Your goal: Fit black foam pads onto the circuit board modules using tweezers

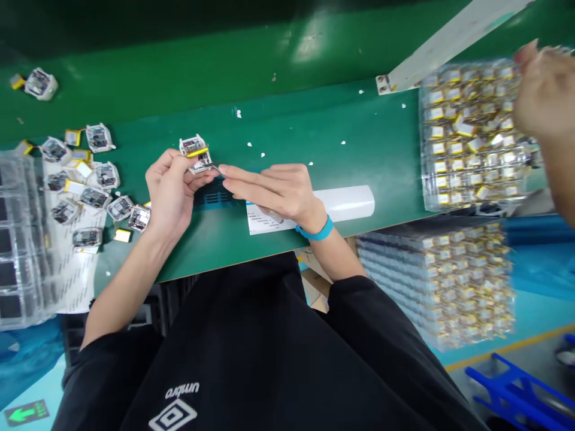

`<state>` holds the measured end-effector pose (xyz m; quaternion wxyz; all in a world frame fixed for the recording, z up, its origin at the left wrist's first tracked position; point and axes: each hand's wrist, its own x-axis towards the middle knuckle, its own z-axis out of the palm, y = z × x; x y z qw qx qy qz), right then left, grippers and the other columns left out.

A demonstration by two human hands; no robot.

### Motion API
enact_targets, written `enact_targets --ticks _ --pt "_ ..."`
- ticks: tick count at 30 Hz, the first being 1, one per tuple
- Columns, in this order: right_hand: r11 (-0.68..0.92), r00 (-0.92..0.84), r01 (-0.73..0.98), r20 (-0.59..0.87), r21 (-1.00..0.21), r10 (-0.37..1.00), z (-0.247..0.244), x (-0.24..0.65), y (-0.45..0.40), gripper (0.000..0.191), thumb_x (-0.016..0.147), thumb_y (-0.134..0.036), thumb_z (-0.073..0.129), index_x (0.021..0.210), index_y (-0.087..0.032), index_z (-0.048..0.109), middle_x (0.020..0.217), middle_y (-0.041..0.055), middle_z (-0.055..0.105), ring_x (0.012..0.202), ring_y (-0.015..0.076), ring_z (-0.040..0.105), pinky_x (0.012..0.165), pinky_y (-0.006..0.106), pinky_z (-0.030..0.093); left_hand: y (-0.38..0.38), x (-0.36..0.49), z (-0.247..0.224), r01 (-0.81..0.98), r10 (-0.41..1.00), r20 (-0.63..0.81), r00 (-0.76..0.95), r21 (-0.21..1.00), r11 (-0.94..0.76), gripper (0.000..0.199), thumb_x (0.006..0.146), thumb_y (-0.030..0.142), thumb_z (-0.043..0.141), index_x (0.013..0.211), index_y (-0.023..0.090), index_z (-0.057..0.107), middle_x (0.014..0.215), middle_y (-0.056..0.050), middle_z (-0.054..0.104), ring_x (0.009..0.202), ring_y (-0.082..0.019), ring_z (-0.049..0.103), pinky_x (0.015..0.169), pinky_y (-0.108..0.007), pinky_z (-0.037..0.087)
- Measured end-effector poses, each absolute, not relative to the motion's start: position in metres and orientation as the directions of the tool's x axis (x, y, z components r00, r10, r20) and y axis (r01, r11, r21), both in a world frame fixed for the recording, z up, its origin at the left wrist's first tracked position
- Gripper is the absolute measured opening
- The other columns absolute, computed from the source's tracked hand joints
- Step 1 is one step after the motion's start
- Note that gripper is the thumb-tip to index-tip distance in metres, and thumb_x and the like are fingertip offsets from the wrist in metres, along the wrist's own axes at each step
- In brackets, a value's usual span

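My left hand is closed on a small white device housing with a circuit board inside. A yellow-edged battery stands on edge across that housing, by my left thumb. Between the fingers of my right hand is a pair of thin dark tweezers, its tip at the housing's lower right side. Whether the tip touches the board or a wire is too small to tell. Beneath my right hand lies a printed paper sheet, partly covered, beside a white glossy strip.
Several similar housings with batteries lie at left, near clear plastic trays. A tray of batteries sits at right beneath a metal bracket, with another person's hand beside it. More stacked trays stand below the bench edge.
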<state>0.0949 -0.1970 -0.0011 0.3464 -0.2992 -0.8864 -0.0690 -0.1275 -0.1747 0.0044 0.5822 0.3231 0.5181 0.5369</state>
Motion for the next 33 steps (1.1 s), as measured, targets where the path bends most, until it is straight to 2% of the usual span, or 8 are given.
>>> enact_targets --ticks 4,9,15,21,24,27,30,33 --pt "0.821 -0.625 0.570 0.636 -0.024 0.452 0.006 0.090 -0.197 0.028 0.115 -0.025 0.052 0.136 -0.031 0.070 0.137 -0.0037 0.079 0.062 0.0058 0.058 0.057 0.026 0.043 -0.176 -0.127 0.003 -0.270 0.954 -0.279 -0.111 0.932 0.241 0.018 0.075 0.024 0.076 0.068 0.028 0.059 0.070 0.006 0.073 0.065 -0.015 0.071 0.066 -0.034 0.064" --pt "0.820 -0.634 0.572 0.649 0.029 0.420 0.005 0.085 -0.196 0.026 0.115 -0.025 0.054 0.132 -0.029 0.073 0.133 -0.0049 0.081 0.062 0.0061 0.058 0.054 0.027 0.039 -0.180 -0.123 0.007 -0.228 0.959 -0.253 -0.125 0.948 0.220 0.021 0.078 0.021 0.073 0.068 0.026 0.055 0.071 0.006 0.071 0.062 -0.013 0.068 0.057 -0.030 0.059" --pt "0.823 -0.642 0.568 0.616 -0.016 0.456 0.003 0.086 -0.197 0.028 0.116 -0.028 0.052 0.134 -0.030 0.073 0.132 -0.0040 0.082 0.063 0.0067 0.058 0.056 0.029 0.037 -0.183 -0.115 0.015 -0.247 0.950 -0.236 -0.204 0.952 0.183 0.020 0.071 0.014 0.069 0.060 0.024 0.056 0.065 0.002 0.067 0.055 -0.014 0.063 0.051 -0.028 0.060" --pt "0.837 -0.643 0.528 0.577 -0.142 0.503 0.001 0.089 -0.198 0.027 0.115 -0.029 0.054 0.133 -0.033 0.073 0.135 -0.0024 0.080 0.072 0.0073 0.062 0.062 0.028 0.040 -0.184 -0.113 0.015 -0.236 0.954 -0.214 -0.213 0.958 0.162 0.018 0.069 0.013 0.070 0.060 0.021 0.057 0.063 0.003 0.065 0.055 -0.013 0.061 0.054 -0.027 0.061" --pt "0.832 -0.631 0.533 0.583 -0.156 0.513 -0.001 0.089 -0.198 0.026 0.115 -0.029 0.055 0.135 -0.032 0.072 0.136 -0.0025 0.080 0.070 0.0070 0.062 0.062 0.028 0.042 -0.185 -0.113 0.011 -0.231 0.956 -0.197 -0.217 0.962 0.146 0.019 0.068 0.015 0.074 0.059 0.022 0.059 0.062 0.003 0.065 0.054 -0.012 0.062 0.055 -0.027 0.060" --pt "0.823 -0.586 0.528 0.610 -0.212 0.533 -0.004 0.087 -0.199 0.029 0.114 -0.029 0.055 0.141 -0.029 0.067 0.136 0.0003 0.080 0.070 0.0074 0.064 0.064 0.026 0.047 -0.186 -0.115 0.005 -0.202 0.970 -0.154 -0.189 0.973 0.115 0.010 0.075 0.026 0.084 0.077 0.024 0.074 0.071 0.002 0.074 0.059 -0.015 0.068 0.057 -0.029 0.061" --pt "0.808 -0.530 0.465 0.618 -0.361 0.581 -0.007 0.085 -0.198 0.034 0.115 -0.026 0.052 0.146 -0.028 0.063 0.137 0.0018 0.080 0.086 0.0090 0.073 0.077 0.026 0.057 -0.187 -0.119 -0.002 -0.187 0.982 -0.132 -0.133 0.977 0.105 0.029 0.082 0.037 0.090 0.108 0.030 0.080 0.080 0.004 0.079 0.068 -0.018 0.074 0.066 -0.033 0.065" --pt "0.802 -0.469 0.402 0.653 -0.442 0.595 -0.010 0.084 -0.196 0.034 0.114 -0.023 0.053 0.146 -0.028 0.063 0.136 0.0020 0.080 0.100 0.0108 0.077 0.086 0.029 0.062 -0.188 -0.120 -0.004 -0.218 0.987 -0.113 -0.113 0.972 0.086 0.031 0.088 0.037 0.090 0.116 0.031 0.079 0.085 0.004 0.080 0.069 -0.017 0.077 0.073 -0.035 0.069"
